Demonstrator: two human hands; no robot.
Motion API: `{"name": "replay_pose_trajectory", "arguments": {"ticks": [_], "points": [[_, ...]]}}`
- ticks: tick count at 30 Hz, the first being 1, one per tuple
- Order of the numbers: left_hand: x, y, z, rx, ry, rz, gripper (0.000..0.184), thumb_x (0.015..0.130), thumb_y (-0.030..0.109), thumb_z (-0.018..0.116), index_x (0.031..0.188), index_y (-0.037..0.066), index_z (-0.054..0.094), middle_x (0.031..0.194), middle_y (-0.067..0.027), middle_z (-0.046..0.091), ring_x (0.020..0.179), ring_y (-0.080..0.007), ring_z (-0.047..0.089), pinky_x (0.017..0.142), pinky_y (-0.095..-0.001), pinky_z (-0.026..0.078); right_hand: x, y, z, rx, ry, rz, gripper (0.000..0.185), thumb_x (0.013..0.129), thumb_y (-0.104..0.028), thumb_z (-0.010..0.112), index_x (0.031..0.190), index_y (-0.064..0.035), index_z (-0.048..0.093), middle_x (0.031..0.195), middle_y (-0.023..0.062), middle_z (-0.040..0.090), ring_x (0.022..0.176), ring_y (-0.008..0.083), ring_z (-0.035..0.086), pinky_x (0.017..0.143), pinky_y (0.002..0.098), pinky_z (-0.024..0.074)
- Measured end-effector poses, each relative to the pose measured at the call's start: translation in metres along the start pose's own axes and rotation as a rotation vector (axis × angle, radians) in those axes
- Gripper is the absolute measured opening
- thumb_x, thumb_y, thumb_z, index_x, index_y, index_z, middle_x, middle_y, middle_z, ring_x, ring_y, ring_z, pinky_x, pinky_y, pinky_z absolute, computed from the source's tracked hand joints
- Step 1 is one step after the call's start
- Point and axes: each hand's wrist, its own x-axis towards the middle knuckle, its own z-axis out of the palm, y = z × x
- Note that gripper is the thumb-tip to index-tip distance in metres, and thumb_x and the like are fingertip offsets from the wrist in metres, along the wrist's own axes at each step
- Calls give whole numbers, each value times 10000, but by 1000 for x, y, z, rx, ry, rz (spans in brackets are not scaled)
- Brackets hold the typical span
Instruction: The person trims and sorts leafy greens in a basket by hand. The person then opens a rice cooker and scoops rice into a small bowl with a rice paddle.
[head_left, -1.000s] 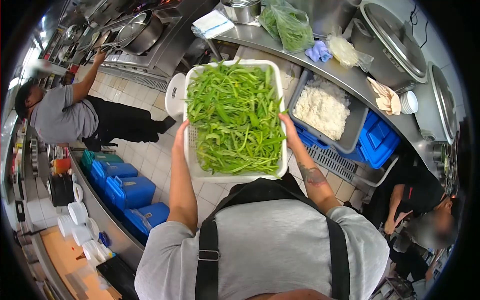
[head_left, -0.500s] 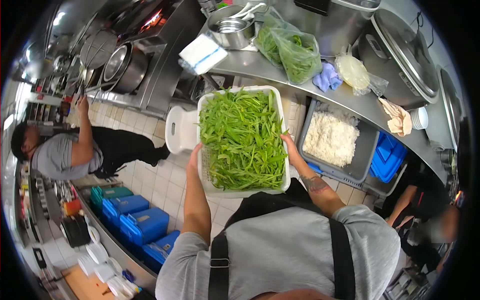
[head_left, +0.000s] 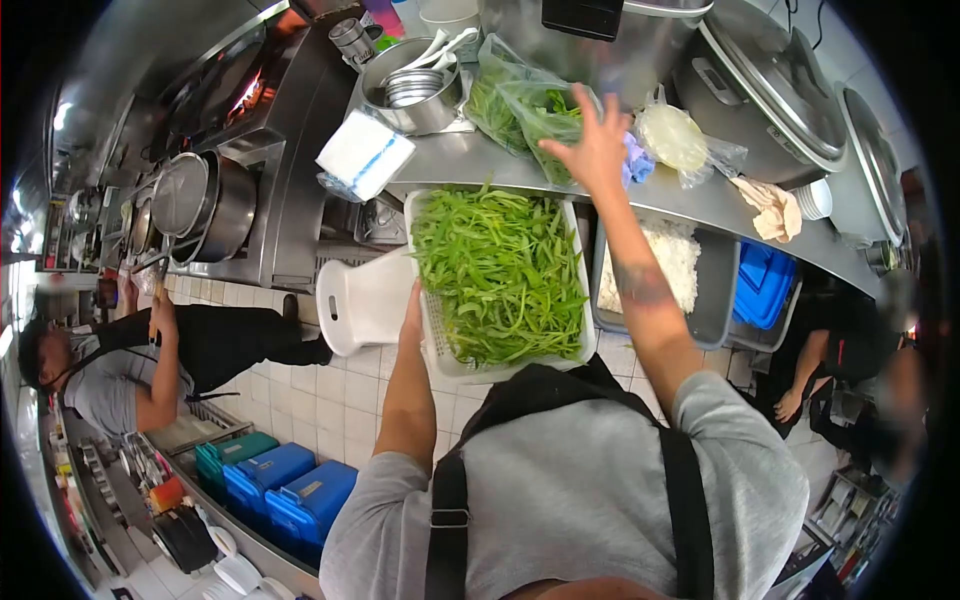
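A white plastic basket (head_left: 432, 345) heaped with leafy greens (head_left: 505, 275) is in front of my body. My left hand (head_left: 413, 312) grips its left side, the fingers partly hidden by the basket wall. My right hand (head_left: 594, 143) is off the basket and raised over the counter edge, open with fingers spread. It is at the clear plastic bag of greens (head_left: 535, 105), overlapping its right side; whether it touches the bag I cannot tell. Close to its right lies a purple cloth (head_left: 637, 160).
The steel counter (head_left: 450, 160) holds a pot with ladles (head_left: 408, 88), white napkins (head_left: 366, 155) and large cookers (head_left: 765, 90). Below are a white stool (head_left: 365, 300) and a grey tub of rice (head_left: 715, 290). One co-worker (head_left: 150, 370) stands left at the stove; another (head_left: 850, 370) is at right.
My right hand has let go of the basket's right side and moved up to the bag of greens. My left hand stays on the basket. The view has shifted slightly.
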Motion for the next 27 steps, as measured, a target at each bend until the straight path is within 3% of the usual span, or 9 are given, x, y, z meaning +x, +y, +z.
{"name": "replay_pose_trajectory", "arguments": {"ticks": [3,6,8,10,12,15,18,25,27], "points": [[19,-2,-2,-9,457,213,637,883,444,445,1335,0,379,1330,-182,440,1203,-323,428,988,-399,344,33,61,48,233,-216,-7,340,728,-261,716,996,-61,651,987,163,647,853,274,635,757,360,490],[11,26,-4,282,870,442,467,866,258,498,1212,-52,460,1262,-209,467,1159,-341,433,971,-393,327,45,53,-8,500,-16,211,210,757,-239,698,774,-31,673,710,82,665,651,158,613,652,305,479],[17,56,30,507,937,883,341,810,103,542,1109,-57,497,1172,-221,487,1066,-349,460,924,-424,349,56,55,-29,624,25,306,240,752,-254,708,784,-19,665,683,80,655,632,130,591,618,282,463],[13,106,95,539,651,1217,373,764,68,600,1106,-42,498,1127,-217,496,1013,-339,473,916,-448,357,61,50,-47,632,30,360,266,742,-264,721,781,-9,657,658,76,644,611,112,574,593,273,455],[6,152,168,761,397,1089,560,723,177,676,1188,-39,452,1199,-239,452,1167,-370,387,997,-462,304,58,32,-60,521,-6,381,288,726,-271,735,765,0,648,634,70,633,589,105,560,577,278,454],[17,185,264,791,71,1195,806,661,283,748,1298,-10,348,1339,-268,326,1238,-421,318,1036,-472,280,53,27,-49,389,-15,317,323,696,-292,753,750,6,639,644,112,640,573,154,584,580,306,465],[34,194,317,1117,269,1051,839,638,282,770,1303,15,333,1324,-269,317,1213,-428,331,1000,-493,319,46,19,-33,422,-35,337,337,685,-300,756,748,9,639,651,132,641,584,185,599,592,325,471],[89,202,294,672,258,1321,477,626,121,762,1028,-34,558,1047,-195,557,999,-356,538,902,-401,413,47,29,-15,561,-75,356,275,734,-254,741,739,-9,615,618,24,592,577,92,551,561,256,445],[74,207,277,484,96,1274,467,629,111,756,1022,-38,554,1046,-196,550,999,-355,532,890,-387,417,45,30,-14,636,-112,366,256,735,-235,741,756,-15,612,648,19,594,616,92,555,605,252,451]]}}
